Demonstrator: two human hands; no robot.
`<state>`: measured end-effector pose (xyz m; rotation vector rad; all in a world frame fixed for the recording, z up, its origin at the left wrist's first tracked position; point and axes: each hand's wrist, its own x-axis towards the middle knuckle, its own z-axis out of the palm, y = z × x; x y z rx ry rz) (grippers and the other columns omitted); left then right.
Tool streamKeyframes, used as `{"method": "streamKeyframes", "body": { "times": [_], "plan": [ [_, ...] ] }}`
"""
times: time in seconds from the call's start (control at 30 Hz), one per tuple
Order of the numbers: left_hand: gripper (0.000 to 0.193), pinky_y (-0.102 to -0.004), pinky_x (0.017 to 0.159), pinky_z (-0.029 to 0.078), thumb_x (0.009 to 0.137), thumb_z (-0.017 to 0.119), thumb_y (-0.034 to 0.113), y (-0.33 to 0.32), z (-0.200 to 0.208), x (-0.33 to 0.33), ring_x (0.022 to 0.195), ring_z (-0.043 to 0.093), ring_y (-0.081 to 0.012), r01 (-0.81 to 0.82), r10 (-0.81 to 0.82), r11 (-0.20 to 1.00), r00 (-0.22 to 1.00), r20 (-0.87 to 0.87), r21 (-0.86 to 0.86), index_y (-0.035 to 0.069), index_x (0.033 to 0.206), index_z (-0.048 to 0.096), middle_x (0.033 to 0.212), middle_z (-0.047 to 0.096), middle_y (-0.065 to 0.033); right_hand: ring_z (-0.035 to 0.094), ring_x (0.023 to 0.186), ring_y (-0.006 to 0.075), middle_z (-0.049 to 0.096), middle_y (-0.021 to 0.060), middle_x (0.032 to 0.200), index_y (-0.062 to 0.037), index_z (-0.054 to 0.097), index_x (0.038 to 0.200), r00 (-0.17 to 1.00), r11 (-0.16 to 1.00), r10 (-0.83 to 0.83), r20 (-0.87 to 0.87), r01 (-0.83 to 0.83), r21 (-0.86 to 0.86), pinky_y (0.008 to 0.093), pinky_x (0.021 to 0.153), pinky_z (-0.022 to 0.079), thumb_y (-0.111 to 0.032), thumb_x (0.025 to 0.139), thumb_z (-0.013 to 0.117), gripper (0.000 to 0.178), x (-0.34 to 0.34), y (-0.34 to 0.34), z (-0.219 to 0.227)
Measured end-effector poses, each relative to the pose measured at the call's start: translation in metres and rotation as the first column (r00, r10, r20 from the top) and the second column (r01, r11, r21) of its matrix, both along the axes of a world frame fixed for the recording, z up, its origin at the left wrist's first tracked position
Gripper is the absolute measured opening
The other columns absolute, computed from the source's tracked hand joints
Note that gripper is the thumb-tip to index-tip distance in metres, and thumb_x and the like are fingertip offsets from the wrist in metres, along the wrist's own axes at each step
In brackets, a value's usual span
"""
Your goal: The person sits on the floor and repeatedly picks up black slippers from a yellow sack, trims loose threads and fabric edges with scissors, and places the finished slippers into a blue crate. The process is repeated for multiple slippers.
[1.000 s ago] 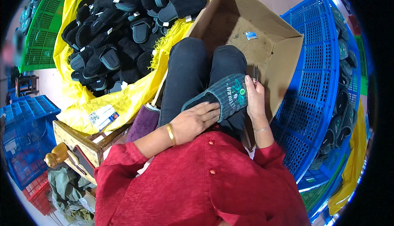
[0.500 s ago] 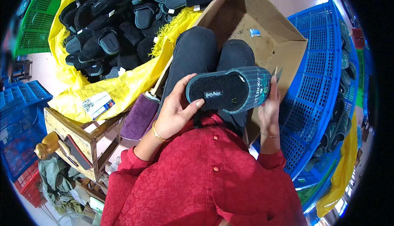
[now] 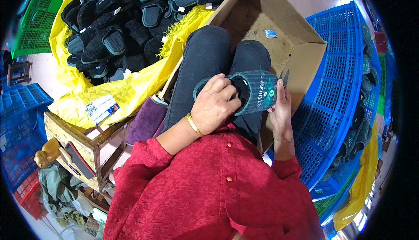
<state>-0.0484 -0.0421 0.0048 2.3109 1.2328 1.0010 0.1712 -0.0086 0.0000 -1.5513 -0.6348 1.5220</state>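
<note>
Above my lap is a dark green striped slipper (image 3: 257,92) with printed lettering and a round green sticker on its upper. My left hand (image 3: 216,104) lies over the heel end, fingers curled at the foot opening, hiding most of the black fleece insole. At the toe, my right hand (image 3: 281,107) grips the slipper's edge. Slim pointed blades, like those of scissors (image 3: 285,77), stick up beyond its fingers; their handles are hidden in the hand.
Black fleece slippers (image 3: 152,14) heap in a yellow sack (image 3: 70,96) at left. A cardboard box (image 3: 305,56) stands beyond my knees, blue crates (image 3: 331,96) at right. A wooden stool (image 3: 70,148) and purple slippers (image 3: 146,118) are at lower left.
My left hand has gone from pinching the heel rim to lying over the insole, back of the hand up. The slipper has tilted and shifted slightly left, with the right hand still on its toe.
</note>
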Motion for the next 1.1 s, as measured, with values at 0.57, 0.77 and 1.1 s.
{"method": "streamKeyframes", "body": {
  "times": [0.57,0.77,1.1],
  "plan": [
    [0.033,-0.0304,0.070,0.052,0.088,0.068,0.018,-0.038,0.030,-0.052,0.082,0.067,-0.0230,-0.176,0.321,0.644,0.945,0.054,-0.744,0.001,0.114,0.056,0.091,0.067,-0.0135,0.046,0.046,0.0006,0.055,-0.0086,0.064,-0.0152,0.061,0.090,0.998,0.992,-0.049,0.051,0.042,0.121,0.0182,0.038,0.028,-0.043,0.097,0.054,0.030,0.015,0.009,0.016],
    [0.073,-0.0310,0.066,0.052,0.083,0.074,0.020,-0.019,0.000,-0.020,0.070,0.065,-0.0200,-0.119,0.516,0.700,0.767,0.383,-0.704,0.000,0.137,0.030,0.096,0.063,-0.0147,0.051,0.052,0.0038,0.055,-0.0052,0.071,-0.0125,0.059,0.093,0.993,0.981,0.018,0.120,-0.041,0.190,0.0195,0.040,0.035,-0.038,0.099,0.052,0.027,0.029,0.001,0.015],
    [0.018,-0.0233,0.067,0.050,0.097,0.057,0.014,0.022,-0.036,-0.096,0.074,0.060,-0.0079,-0.167,0.629,0.638,0.676,0.383,-0.752,-0.002,0.101,0.062,0.083,0.064,-0.0016,0.060,0.102,0.0193,0.063,0.0092,0.115,-0.0063,0.056,0.124,0.914,0.928,-0.372,0.163,0.361,0.097,0.0349,0.092,0.048,-0.029,0.097,0.051,0.036,0.145,0.007,0.067]
  ]
}}
